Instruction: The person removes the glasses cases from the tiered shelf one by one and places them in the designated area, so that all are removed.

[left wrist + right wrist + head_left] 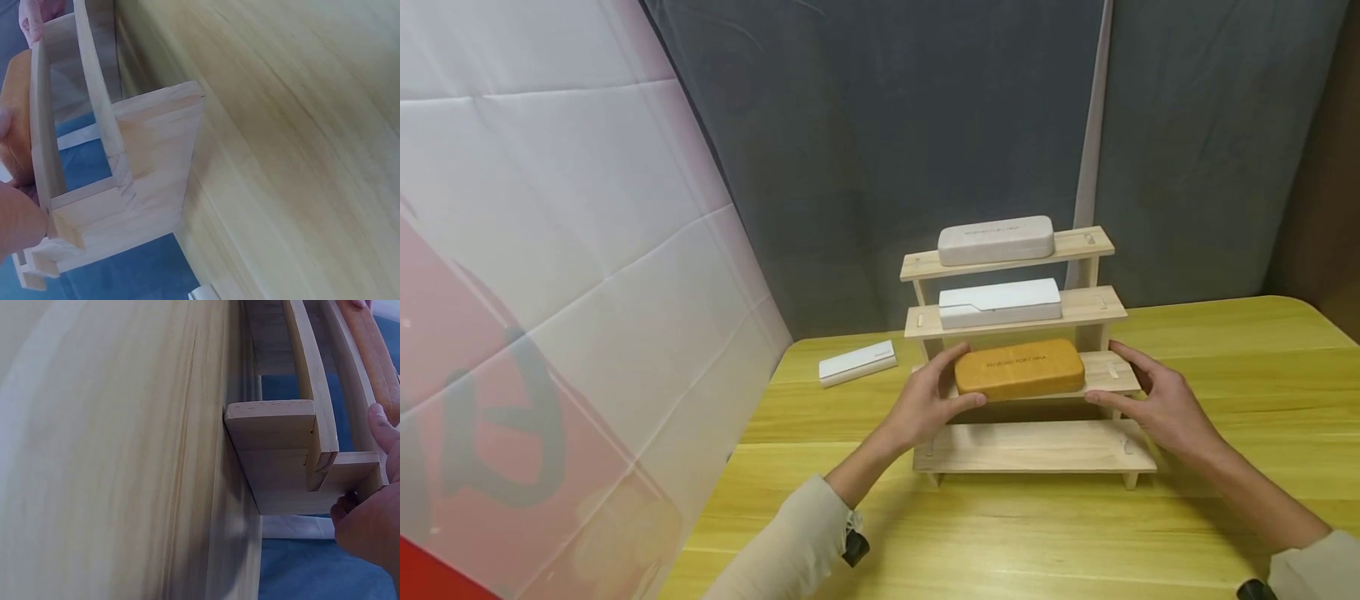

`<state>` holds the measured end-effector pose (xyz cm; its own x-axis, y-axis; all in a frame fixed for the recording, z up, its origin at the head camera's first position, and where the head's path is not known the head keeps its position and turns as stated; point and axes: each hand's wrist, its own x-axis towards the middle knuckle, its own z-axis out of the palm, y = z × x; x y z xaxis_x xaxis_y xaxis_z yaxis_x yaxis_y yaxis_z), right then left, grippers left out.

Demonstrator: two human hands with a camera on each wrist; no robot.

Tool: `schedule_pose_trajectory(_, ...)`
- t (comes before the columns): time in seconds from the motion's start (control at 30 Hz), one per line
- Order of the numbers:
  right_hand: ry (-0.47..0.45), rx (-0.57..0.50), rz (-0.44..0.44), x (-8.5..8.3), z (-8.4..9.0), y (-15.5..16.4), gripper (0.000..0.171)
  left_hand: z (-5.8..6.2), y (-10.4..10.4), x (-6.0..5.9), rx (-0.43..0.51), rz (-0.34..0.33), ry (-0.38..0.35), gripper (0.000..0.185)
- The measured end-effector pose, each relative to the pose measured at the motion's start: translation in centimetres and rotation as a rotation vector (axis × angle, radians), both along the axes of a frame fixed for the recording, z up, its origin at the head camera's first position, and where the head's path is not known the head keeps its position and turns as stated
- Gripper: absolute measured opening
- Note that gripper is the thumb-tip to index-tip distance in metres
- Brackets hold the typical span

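Note:
A tan-orange case [1019,367] lies on the third step of a stepped wooden stand [1037,447]. My left hand [929,402] grips the case's left end, thumb under its front edge and fingers behind it. My right hand [1152,398] is at the step's right end with fingers spread and relaxed; its thumb touches the step's front edge beside the case. The left wrist view has the case [15,115] by my thumb and the stand's side panel [156,150]. In the right wrist view, my right thumb [380,425] lies below the case [370,347].
A pale grey case [996,240] sits on the top step and a white case [1000,302] on the second. Another white case [857,362] lies on the yellow wooden table [1225,517] left of the stand. A white sheet hangs at the left, dark cloth behind.

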<state>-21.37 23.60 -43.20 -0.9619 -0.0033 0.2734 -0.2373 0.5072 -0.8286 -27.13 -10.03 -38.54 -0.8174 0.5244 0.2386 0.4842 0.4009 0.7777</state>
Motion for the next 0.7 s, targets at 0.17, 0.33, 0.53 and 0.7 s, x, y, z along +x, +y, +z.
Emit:
schedule_pose_trajectory(0.17,-0.019,-0.004,0.008,-0.16,0.04,-0.02,0.094,-0.29,-0.05,0.04,0.042,0.007,0.018,0.080)
schedule_pose_trajectory(0.33,-0.018,-0.002,0.009,-0.28,-0.01,0.04,0.095,-0.45,-0.11,0.03,0.092,-0.003,0.032,0.079)
schedule_pose_trajectory(0.53,-0.018,0.003,0.006,-0.29,-0.06,0.03,0.095,-0.46,-0.27,0.20,0.135,-0.021,0.034,0.078)
schedule_pose_trajectory(0.7,-0.025,0.001,0.007,-0.27,0.02,-0.05,0.096,-0.20,-0.30,0.36,0.175,-0.045,0.023,0.079)
